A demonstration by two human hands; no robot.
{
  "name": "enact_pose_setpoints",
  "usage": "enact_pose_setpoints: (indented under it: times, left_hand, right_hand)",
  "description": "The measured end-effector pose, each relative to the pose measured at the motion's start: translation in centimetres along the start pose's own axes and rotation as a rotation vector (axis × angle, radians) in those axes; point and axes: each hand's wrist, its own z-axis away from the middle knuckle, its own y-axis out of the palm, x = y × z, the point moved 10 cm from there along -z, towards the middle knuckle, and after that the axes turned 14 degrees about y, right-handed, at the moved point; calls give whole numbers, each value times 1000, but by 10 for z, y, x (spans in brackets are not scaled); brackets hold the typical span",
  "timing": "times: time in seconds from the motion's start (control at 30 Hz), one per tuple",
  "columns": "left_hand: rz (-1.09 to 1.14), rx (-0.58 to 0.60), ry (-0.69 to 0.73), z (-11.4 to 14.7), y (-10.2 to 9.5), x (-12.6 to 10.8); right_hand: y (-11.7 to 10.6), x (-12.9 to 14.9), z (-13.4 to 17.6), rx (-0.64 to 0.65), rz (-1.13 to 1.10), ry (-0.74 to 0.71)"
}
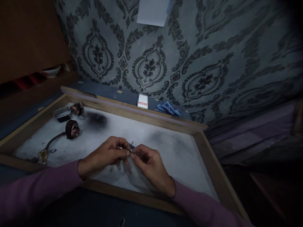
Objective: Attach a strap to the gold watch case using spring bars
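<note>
We wear purple sleeves [42,190], and the small piece [132,146] we hold looks dark. Our tray [210,164] is brown, its floor [175,157] whitish with dark smudges. We see a blue cloth [168,108], a red-striped white packet [142,100], a gold-coloured clasp [44,154], and grey-blue wallpaper [149,67] patterned with dark medallions and leaves.

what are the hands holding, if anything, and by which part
The left hand and right hand pinch a small dark item; what it is and which part they grip cannot be told.
</note>
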Motion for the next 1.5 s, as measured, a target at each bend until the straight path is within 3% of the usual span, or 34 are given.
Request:
enact_pose_setpoints:
  times: [0.13,0.4,0.5,0.63,0.87,1.13,1.5]
  left_hand:
    - [-110,6,92,1,0,-7]
    - [-219,16,175,10,1,-20]
    - [-236,-4,201,13,-13,-40]
    - [-283,-118,133,19,-48,-52]
    - [-364,-124,-25,13,-79,-28]
    - [-344,-74,8,-1,-86,-12]
    - [-298,-32,34,-7,-91,-2]
  right_hand:
    - [0,2,3,-18,31,-2]
    - [7,7,7,69,-35,30]
    - [6,11,7,105,-65,15]
    - [0,5,0,79,15,11]
    - [18,3,-15,49,393,-17]
    - [50,18,-32,-28,788,-54]
    - [54,12,-40,-21,559,-48]
